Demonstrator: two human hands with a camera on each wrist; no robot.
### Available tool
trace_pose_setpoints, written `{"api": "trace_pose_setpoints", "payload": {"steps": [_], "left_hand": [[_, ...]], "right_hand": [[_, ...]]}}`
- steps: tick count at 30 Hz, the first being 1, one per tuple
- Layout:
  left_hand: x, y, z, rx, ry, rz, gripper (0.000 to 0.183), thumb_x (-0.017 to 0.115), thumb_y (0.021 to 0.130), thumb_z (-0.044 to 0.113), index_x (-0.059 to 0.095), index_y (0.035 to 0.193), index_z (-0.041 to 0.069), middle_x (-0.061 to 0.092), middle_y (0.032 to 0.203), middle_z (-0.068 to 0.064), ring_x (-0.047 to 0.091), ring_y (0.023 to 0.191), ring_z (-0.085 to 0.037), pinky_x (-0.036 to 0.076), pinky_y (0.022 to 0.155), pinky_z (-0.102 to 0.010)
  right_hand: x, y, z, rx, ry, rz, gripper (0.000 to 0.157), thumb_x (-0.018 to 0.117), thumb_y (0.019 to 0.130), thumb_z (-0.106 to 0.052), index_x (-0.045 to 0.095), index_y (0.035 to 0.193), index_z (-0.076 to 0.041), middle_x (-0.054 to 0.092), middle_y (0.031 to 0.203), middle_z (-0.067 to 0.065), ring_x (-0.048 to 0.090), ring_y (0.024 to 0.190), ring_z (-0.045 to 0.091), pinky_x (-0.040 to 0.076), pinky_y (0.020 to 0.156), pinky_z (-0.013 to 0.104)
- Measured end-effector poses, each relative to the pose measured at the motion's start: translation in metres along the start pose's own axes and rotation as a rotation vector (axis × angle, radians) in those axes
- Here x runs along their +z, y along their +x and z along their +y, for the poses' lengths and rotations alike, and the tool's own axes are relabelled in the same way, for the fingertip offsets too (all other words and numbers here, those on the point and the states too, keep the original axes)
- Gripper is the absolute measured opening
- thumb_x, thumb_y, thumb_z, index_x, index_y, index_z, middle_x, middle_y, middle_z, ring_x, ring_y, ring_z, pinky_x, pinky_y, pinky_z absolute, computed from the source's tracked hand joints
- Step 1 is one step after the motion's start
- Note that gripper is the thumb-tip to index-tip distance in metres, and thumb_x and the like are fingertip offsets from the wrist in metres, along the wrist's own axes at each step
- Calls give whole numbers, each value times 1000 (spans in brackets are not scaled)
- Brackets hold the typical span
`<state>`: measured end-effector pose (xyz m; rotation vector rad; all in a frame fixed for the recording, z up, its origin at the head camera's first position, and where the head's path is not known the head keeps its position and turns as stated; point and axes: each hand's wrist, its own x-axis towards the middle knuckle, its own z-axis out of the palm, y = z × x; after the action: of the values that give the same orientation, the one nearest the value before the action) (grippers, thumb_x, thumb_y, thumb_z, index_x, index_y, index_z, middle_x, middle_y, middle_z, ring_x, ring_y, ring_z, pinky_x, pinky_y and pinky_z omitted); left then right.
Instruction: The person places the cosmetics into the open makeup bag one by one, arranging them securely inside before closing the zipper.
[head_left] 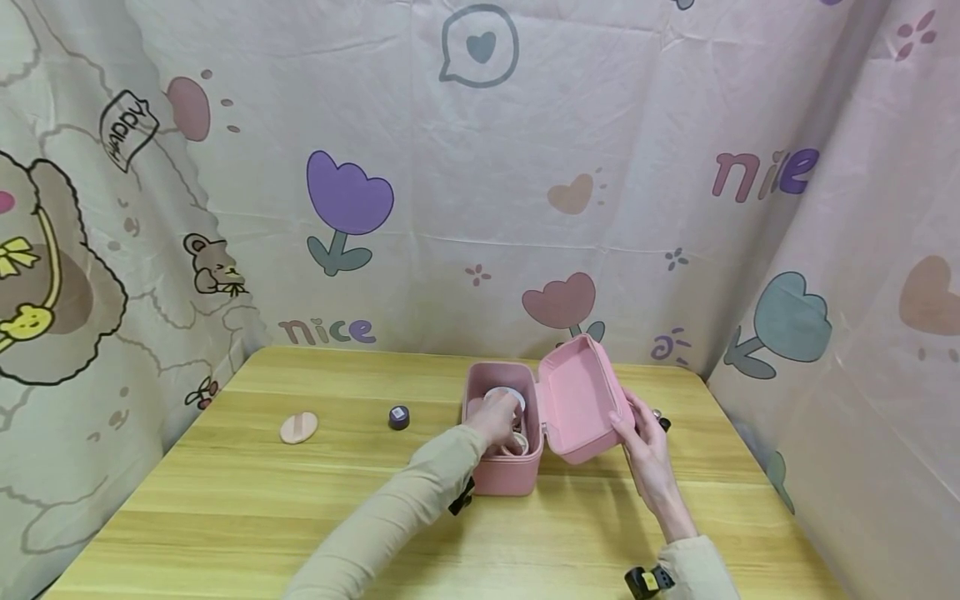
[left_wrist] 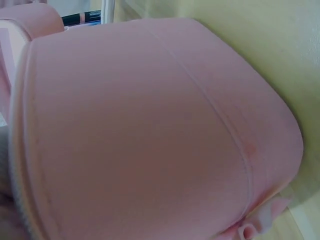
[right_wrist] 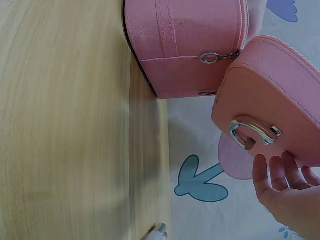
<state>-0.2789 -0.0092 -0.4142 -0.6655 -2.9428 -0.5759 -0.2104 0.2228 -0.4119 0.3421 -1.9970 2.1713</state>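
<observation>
A pink zippered cosmetic case [head_left: 506,479] stands on the table with its lid [head_left: 577,400] swung out to the right. My left hand [head_left: 495,417] reaches down inside the case, among round white and pale items [head_left: 517,443]. Its fingertips are hidden there, so I cannot tell whether they grip anything. My right hand [head_left: 641,442] holds the lid at its outer edge, thumb over the rim and fingers behind. In the right wrist view, the fingers touch the lid's outer face below a silver-ringed handle [right_wrist: 252,130]. The case's side [left_wrist: 140,125] fills most of the left wrist view.
A round pale pink powder puff [head_left: 298,427] lies at the left of the wooden table [head_left: 247,500]. Between it and the case sits a small dark jar [head_left: 399,417]. Past the lid lies a small black and silver item [head_left: 663,423]. Patterned curtain [head_left: 450,167] encloses the table.
</observation>
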Motion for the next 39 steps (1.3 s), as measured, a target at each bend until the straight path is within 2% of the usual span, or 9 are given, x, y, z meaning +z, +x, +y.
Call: {"api": "trace_pose_setpoints", "payload": {"steps": [3, 5, 8, 10, 15, 23, 27, 34, 39], "left_hand": [[-3, -2, 0, -37, -8, 15, 50, 86, 48, 25, 64, 91, 13, 57, 88, 1, 54, 86, -16, 45, 69, -30], [-4, -2, -1, -46, -30, 22, 52, 86, 49, 24, 63, 94, 13, 56, 90, 1, 54, 87, -16, 45, 71, -32], [-5, -3, -4, -26, -93, 44, 51, 85, 50, 23, 64, 94, 11, 54, 91, -1, 53, 88, -17, 45, 76, -32], [-5, -3, -6, 0, -138, 69, 49, 85, 52, 22, 64, 94, 9, 55, 91, -3, 52, 87, -18, 44, 79, -32], [-3, -4, -14, 92, -204, 157, 44, 83, 56, 25, 63, 93, 11, 55, 89, -6, 49, 84, -15, 41, 76, -27], [-1, -7, -26, 230, -334, 323, 40, 78, 64, 31, 60, 93, 11, 50, 82, 2, 49, 81, -17, 39, 73, -21], [-1, -11, -31, 236, -372, 383, 38, 74, 70, 36, 57, 95, 14, 50, 87, 6, 46, 82, -9, 41, 73, -20], [-3, -20, -48, 198, -390, 492, 30, 61, 81, 39, 55, 95, 14, 53, 85, 6, 46, 83, -10, 41, 73, -23], [-6, -29, -66, 175, -456, 550, 23, 57, 84, 30, 55, 98, 11, 53, 87, 2, 47, 84, -12, 41, 77, -31]], "right_hand": [[-4, 2, 9, -53, 16, -18, 57, 50, 90, -17, 23, 138, -4, 35, 135, 16, 49, 113, 12, 46, 90, 19], [-15, 10, 29, -142, 82, -68, 54, 46, 90, -11, 23, 139, -4, 37, 135, 15, 50, 113, 16, 47, 88, 21], [-22, 14, 42, -212, 136, -117, 52, 43, 91, -6, 24, 139, -3, 38, 135, 15, 49, 114, 19, 47, 88, 22], [-21, 13, 42, -206, 132, -112, 51, 44, 91, -7, 25, 138, -4, 39, 134, 13, 49, 114, 18, 47, 89, 21], [-4, 2, 10, -58, 22, -13, 55, 51, 90, -18, 25, 138, -5, 39, 132, 12, 50, 112, 12, 46, 90, 19], [1, -1, -1, 6, 10, 13, 51, 46, 92, -10, 25, 137, -3, 36, 133, 16, 50, 112, 12, 46, 90, 19], [1, 0, 1, -11, 19, 9, 51, 47, 91, -10, 25, 137, -3, 36, 134, 17, 50, 112, 13, 46, 90, 20], [0, 0, 1, -17, 23, 2, 51, 46, 91, -10, 25, 137, -2, 36, 133, 18, 50, 112, 13, 46, 90, 20], [1, -1, -1, -11, 16, 2, 50, 45, 92, -10, 25, 137, -2, 36, 133, 18, 50, 112, 13, 46, 90, 20]]}}
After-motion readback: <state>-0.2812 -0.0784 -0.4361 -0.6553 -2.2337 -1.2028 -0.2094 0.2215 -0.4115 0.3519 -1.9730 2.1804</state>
